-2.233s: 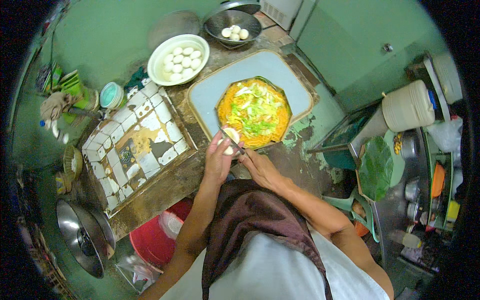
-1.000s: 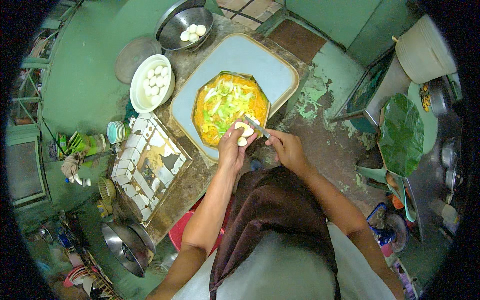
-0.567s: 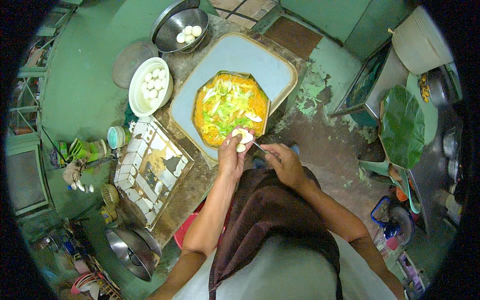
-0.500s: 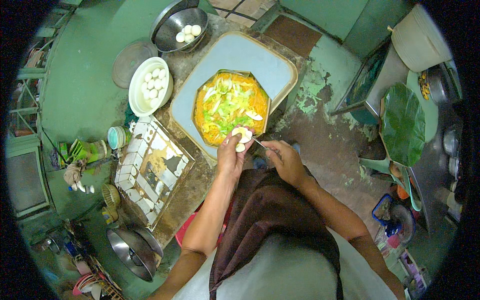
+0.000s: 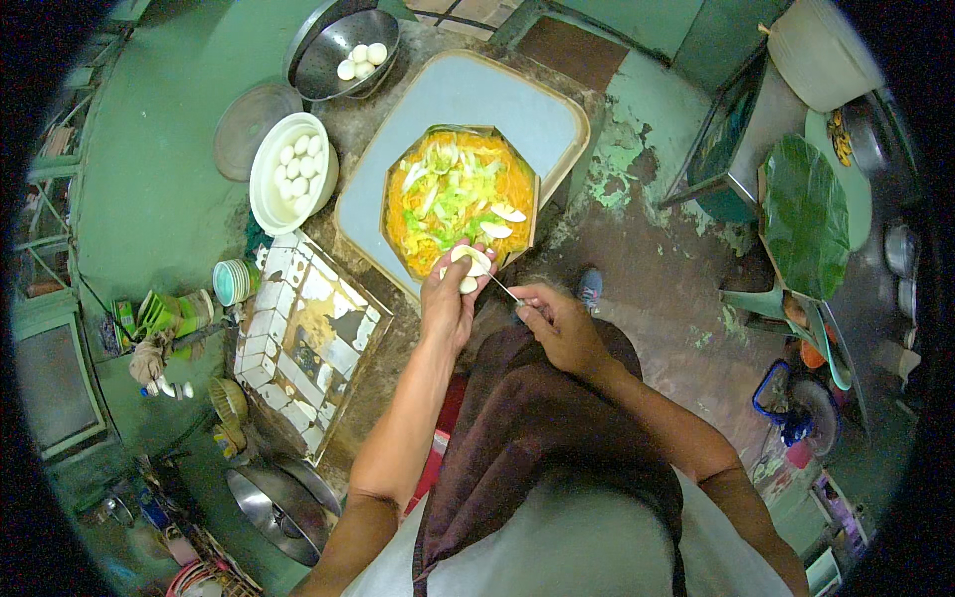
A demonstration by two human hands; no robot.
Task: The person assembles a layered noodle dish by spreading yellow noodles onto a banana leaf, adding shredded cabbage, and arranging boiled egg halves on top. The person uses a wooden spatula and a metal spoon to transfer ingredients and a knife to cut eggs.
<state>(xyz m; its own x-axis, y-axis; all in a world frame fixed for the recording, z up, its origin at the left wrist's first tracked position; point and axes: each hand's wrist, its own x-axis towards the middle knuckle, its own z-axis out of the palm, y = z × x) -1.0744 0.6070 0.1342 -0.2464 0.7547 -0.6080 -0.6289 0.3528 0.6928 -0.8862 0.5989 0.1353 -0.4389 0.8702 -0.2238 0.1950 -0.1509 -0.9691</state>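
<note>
My left hand (image 5: pixel 448 306) is closed around a cut boiled egg (image 5: pixel 472 261), its white and yolk showing at the fingertips. In my right hand (image 5: pixel 563 331) is a small knife (image 5: pixel 505 289), gripped by the handle, its thin blade pointing at the egg. Just beyond the left fingertips lies an octagonal tray (image 5: pixel 538 204) filled with orange noodles (image 5: pixel 408 224) and strewn with shredded pale-green cabbage (image 5: pixel 453 184). Two egg wedges (image 5: pixel 508 213) rest on the noodles at the right side. Beneath the tray is a large light-blue board (image 5: pixel 418 109) with a tan rim.
Left of the board stands a white tub (image 5: pixel 261 199) of peeled eggs. A metal colander (image 5: pixel 323 70) behind it holds several more. A broken white-tiled block (image 5: pixel 261 338) occupies the near left. Across the floor on the right, a leaf-lined octagonal tray (image 5: pixel 808 234) sits near a metal table.
A second egg wedge now lies on the noodles beside the first. Both hands have drawn slightly away from the tray, and the knife blade has backed off a little from the egg.
</note>
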